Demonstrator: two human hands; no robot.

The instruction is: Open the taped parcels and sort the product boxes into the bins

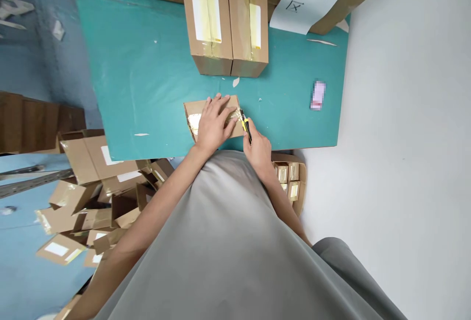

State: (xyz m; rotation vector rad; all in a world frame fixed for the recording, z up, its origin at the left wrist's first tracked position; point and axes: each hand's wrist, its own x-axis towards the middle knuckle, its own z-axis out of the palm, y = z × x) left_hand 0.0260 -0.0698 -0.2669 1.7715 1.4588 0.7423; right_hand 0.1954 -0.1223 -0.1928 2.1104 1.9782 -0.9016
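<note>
Your right hand (258,150) grip closed around yellow-black utility knife (246,126), tip at taped box (234,129) end | your left hand (215,122) presses box flat on teal tabletop (147,74)

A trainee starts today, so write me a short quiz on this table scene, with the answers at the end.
1. Which hand holds the cutter?

2. True or false: the left hand rests on top of the small box.

3. How do the two larger boxes stand on the green table?
a) one on top of the other
b) side by side, close together
c) at opposite ends

Key: 1. the right hand; 2. true; 3. b
</note>
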